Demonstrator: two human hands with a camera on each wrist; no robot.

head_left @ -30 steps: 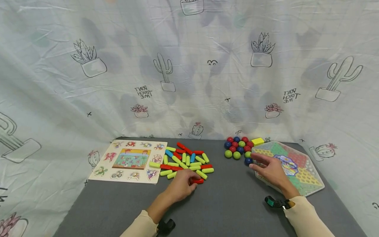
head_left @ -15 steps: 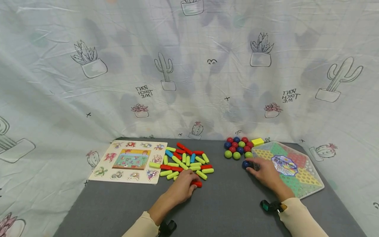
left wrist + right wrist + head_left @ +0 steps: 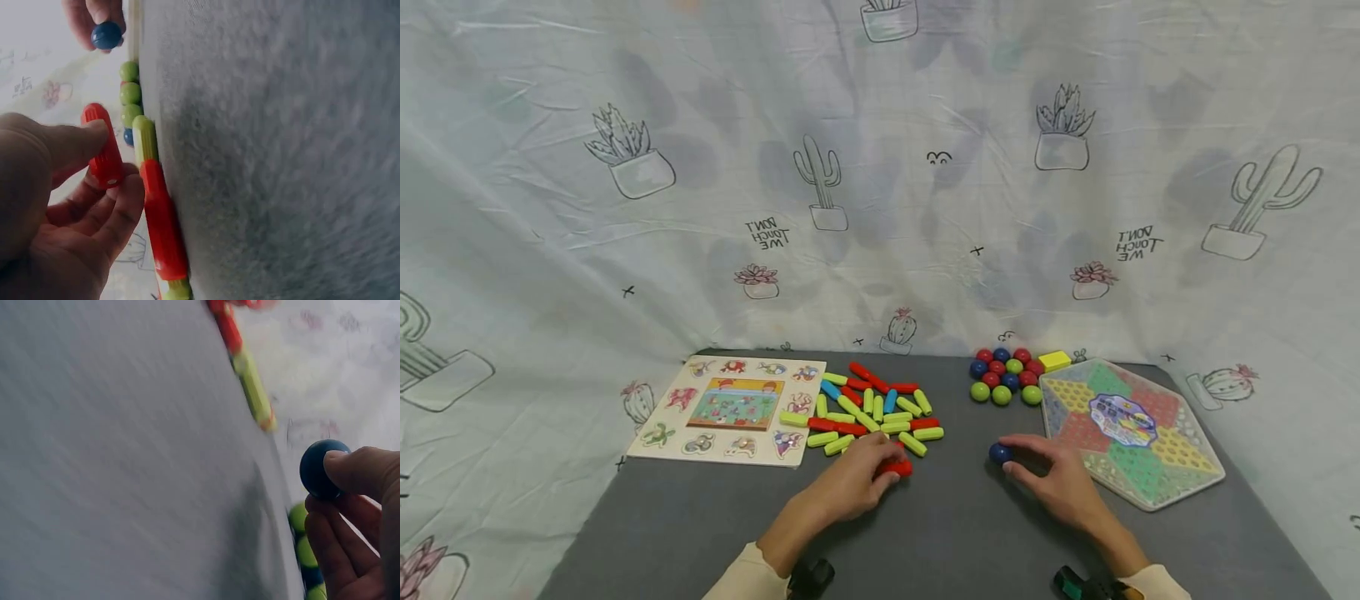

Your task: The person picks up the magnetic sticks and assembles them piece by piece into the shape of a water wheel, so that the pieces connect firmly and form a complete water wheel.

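Observation:
Between thumb and fingertips, my left hand (image 3: 854,477) pinches a short red ribbed plastic stick (image 3: 107,145). Just beyond that hand lies a pile of similar sticks (image 3: 895,417) in yellow, red and blue. My right hand (image 3: 1062,483) pinches a dark blue ball (image 3: 320,470), held above the table in the right wrist view. Farther back, a cluster of red, blue and green balls (image 3: 1002,395) sits near the curtain.
A wooden peg puzzle board (image 3: 651,443) with animal pieces lies at the left. On the right is a hexagonal Chinese checkers board (image 3: 1123,460). A yellow block (image 3: 1055,361) rests beside the balls. A patterned curtain (image 3: 880,275) backs the grey table (image 3: 955,542).
My right hand has taken the blue ball from the front of the cluster and carried it left and toward me. My left hand has drawn the red stick slightly nearer.

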